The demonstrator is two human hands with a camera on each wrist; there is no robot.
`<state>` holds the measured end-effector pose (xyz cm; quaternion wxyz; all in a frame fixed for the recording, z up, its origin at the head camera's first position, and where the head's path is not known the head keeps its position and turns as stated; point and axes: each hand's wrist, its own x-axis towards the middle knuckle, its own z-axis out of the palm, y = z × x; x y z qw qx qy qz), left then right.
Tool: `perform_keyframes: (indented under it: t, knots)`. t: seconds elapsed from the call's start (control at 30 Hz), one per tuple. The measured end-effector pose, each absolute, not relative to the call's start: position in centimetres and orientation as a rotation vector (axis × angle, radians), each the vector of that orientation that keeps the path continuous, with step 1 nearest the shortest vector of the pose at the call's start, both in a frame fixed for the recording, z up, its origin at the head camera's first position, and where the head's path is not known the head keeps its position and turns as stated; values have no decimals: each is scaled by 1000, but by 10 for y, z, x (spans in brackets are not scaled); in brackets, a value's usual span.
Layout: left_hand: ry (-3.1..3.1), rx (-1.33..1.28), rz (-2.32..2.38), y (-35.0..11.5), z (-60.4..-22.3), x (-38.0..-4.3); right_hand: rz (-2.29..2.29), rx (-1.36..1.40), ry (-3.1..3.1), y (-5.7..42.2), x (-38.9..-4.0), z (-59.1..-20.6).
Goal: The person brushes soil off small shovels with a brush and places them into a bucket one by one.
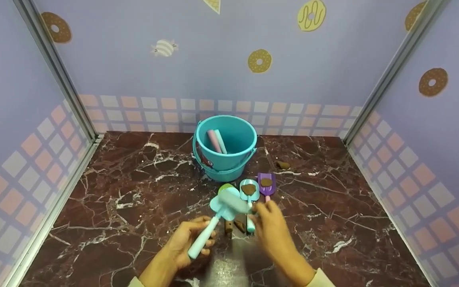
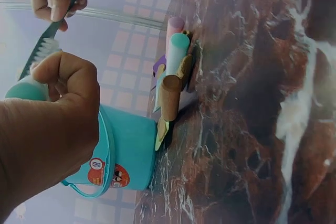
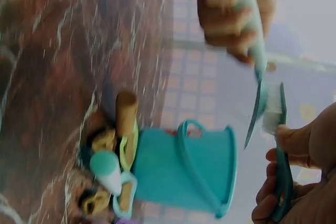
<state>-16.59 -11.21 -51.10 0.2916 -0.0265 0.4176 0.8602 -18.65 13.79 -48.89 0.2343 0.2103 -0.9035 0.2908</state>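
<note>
My left hand [image 1: 185, 239] grips the pale teal handle of a toy shovel [image 1: 204, 239], its blade raised above the table. In my right hand [image 1: 271, 227] is a brush [image 3: 284, 182] with a dark teal back. Its white bristles [image 3: 273, 109] lie against the shovel's blade [image 3: 256, 111] in the right wrist view. Below the hands lie a light blue shovel [image 1: 255, 194] and a purple shovel [image 1: 272, 190], each bearing a brown lump. A green shovel [image 1: 225, 186] is mostly hidden behind the raised blade; its brown handle [image 2: 170, 98] shows in the left wrist view.
Behind the shovels stands a turquoise bucket [image 1: 229, 161], with a pink handle [image 1: 214, 140] and a pale handle [image 1: 220, 142] inside. A loose brown piece [image 1: 283, 164] lies to its right. Patterned walls [image 1: 221, 79] enclose the dark marbled table [image 1: 153, 199] on three sides.
</note>
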Motion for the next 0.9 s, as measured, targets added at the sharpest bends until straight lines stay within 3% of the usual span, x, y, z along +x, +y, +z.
perform_keyframes:
  t: [0.13, 0.47, 0.9]
  knots:
    - [1118, -25, 2272, -112, -512, -164, 772, 427, -2515, 151, -199, -491]
    - [1347, 9, 2260, -116, -502, -172, 822, 363, -2461, 164, -204, -487]
    - [2619, 59, 1792, -117, -418, -271, 855, 347, -2446, 166, -196, -482]
